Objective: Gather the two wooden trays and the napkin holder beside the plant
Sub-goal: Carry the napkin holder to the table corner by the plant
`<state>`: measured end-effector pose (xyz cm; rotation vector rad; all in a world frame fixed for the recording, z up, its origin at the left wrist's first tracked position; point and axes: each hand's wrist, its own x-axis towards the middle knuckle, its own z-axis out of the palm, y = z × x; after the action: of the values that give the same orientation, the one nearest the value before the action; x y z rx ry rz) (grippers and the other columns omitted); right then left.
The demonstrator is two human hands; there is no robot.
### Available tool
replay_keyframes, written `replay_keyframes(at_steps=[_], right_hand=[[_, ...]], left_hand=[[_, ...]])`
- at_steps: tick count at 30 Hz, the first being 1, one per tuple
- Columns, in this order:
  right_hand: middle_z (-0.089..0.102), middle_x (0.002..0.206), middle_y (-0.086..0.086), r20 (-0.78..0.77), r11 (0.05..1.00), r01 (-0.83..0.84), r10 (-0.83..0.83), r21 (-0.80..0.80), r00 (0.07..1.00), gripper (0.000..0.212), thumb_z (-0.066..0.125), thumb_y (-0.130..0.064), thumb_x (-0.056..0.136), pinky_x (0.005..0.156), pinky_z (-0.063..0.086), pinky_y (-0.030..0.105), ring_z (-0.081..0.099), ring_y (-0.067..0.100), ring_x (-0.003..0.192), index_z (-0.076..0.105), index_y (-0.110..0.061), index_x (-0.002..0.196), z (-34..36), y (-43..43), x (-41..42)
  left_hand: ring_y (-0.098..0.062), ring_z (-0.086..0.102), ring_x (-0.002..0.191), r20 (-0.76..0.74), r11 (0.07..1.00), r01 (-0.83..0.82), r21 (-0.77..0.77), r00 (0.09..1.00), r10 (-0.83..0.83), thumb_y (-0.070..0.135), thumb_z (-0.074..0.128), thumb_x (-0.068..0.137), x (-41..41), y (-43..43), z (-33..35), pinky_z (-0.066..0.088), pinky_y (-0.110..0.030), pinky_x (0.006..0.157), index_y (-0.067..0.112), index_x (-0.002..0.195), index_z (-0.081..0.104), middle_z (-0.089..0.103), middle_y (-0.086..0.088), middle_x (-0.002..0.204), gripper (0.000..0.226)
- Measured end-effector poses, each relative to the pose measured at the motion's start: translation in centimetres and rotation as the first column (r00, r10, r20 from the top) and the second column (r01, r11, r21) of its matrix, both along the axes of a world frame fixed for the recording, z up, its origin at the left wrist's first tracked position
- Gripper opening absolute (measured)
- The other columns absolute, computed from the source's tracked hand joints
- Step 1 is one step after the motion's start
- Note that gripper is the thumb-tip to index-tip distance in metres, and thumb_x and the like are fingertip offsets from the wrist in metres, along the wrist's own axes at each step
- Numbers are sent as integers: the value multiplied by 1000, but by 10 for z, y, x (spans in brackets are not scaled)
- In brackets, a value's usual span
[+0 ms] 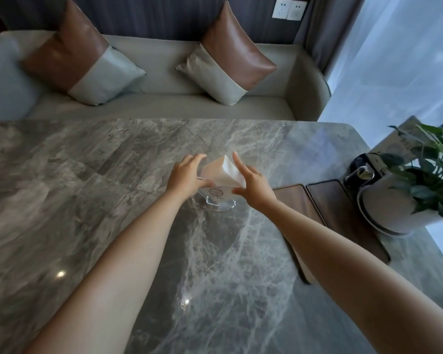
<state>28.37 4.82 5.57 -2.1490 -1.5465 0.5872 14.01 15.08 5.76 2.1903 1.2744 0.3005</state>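
Napkin holder (216,200): clear acrylic, curved base, standing on the marble table (87,175) near its middle, left of the trays and apart from them. A stack of white napkins (225,172) stands upright in it, corner pointing up. A small round emblem is printed on the front; I cannot read any lettering in it.

Two trays: dark wood, rounded corners, lying flat side by side and touching along their long edges. Left tray (297,200) is partly under the right forearm; right tray (340,208) sits just beside the plant (425,169), which grows from a white pot (384,208) at the table's right edge.

Left hand (187,175): arm stretched forward, palm against the left face of the napkins, fingers spread and curved over the top edge. Right hand (253,185): arm stretched forward, fingers extended, index pointing up along the right face, thumb low near the holder's front. Both hands press the stack between them; neither is closed into a fist. I cannot tell whether the base is lifted off the table.
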Motion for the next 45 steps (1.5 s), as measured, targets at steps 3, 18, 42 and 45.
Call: replay_keyframes(at_steps=[3,18,42,45], right_hand=[[49,132,14,-9,1000,-18,18,-4,1000,92,66,-8,81,98,40,35,48,28,119,6,-29,147,2,-23,-3],[50,125,8,61,1000,-26,27,-11,998,91,66,-18,82,82,48,37,47,23,111,2,-29,147,-3,-158,-29],[51,120,5,-42,976,180,-177,119,983,110,74,-19,75,93,45,37,48,21,107,-19,-46,128,33,-341,38],[52,119,8,-32,958,242,-240,151,970,110,74,-16,75,95,45,37,49,23,107,-17,-43,129,42,-366,66]], left_hand=[[-35,47,122,-16,1000,-3,8,1000,3,32,81,66,-8,-25,1,41,-40,98,19,132,44,51,-9,136,77],[-31,52,114,-89,989,150,6,985,-149,37,83,59,-38,-139,3,46,-42,89,15,123,50,57,-9,123,75],[-21,57,101,-12,882,470,8,882,-470,41,85,55,52,-270,47,46,-35,80,20,110,55,54,4,103,66],[-21,57,99,20,846,533,31,846,-533,40,86,54,90,-287,60,49,-37,81,20,109,57,52,6,99,65]])
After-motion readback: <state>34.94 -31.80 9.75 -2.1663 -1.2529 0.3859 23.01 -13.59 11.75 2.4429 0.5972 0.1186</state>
